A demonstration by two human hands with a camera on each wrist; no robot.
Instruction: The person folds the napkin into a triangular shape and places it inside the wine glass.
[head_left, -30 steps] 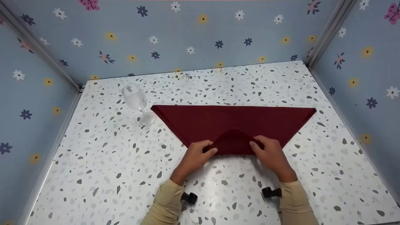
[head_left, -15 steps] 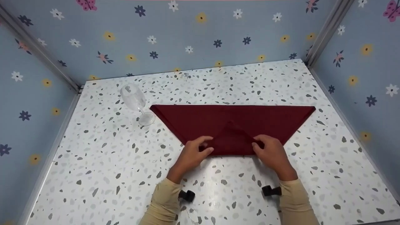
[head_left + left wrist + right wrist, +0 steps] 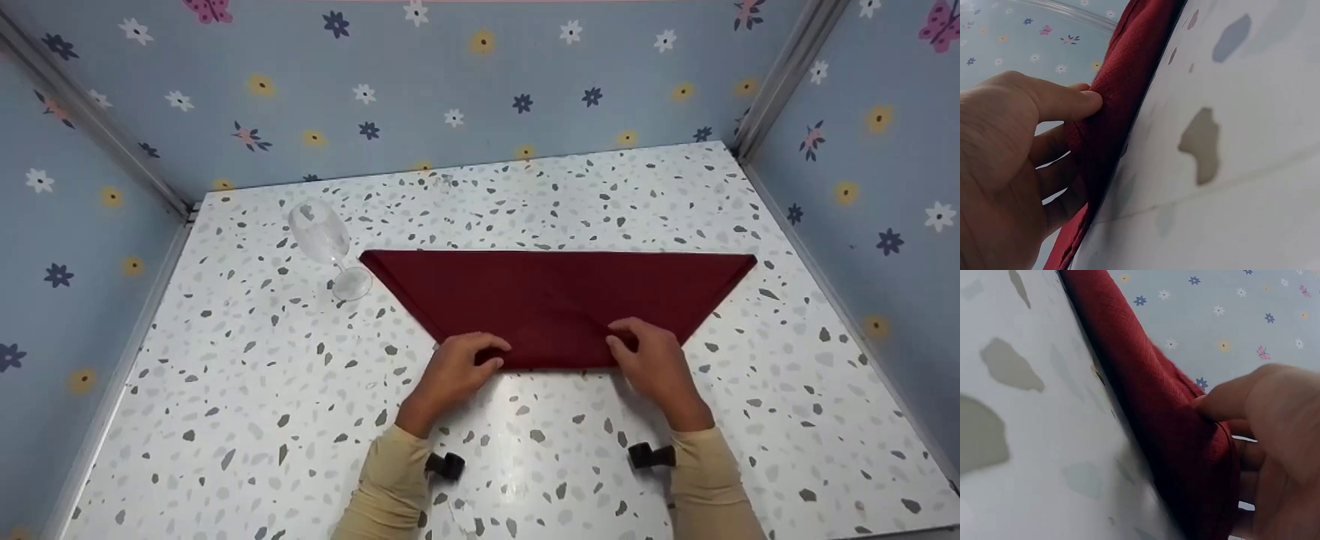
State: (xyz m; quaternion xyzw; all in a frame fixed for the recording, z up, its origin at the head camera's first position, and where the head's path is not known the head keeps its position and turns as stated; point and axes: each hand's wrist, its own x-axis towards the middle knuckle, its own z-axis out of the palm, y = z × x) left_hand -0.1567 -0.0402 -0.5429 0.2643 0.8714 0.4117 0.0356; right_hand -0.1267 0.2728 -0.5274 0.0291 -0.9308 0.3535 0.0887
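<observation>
Your left hand point(image 3: 454, 375) and right hand point(image 3: 657, 367) are pinching the maroon cloth point(image 3: 555, 292) by its near edge; ideally, you're tensioning it evenly.

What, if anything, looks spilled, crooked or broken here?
Nothing clearly looks spilled or broken. The red cloth lies in a roughly even trapezoid. The stemmed glass seems to lean, but its foot sits on the table, so that's probably camera angle. The left wrist view shows a faint line across it: scratch or seam, unclear.
</observation>
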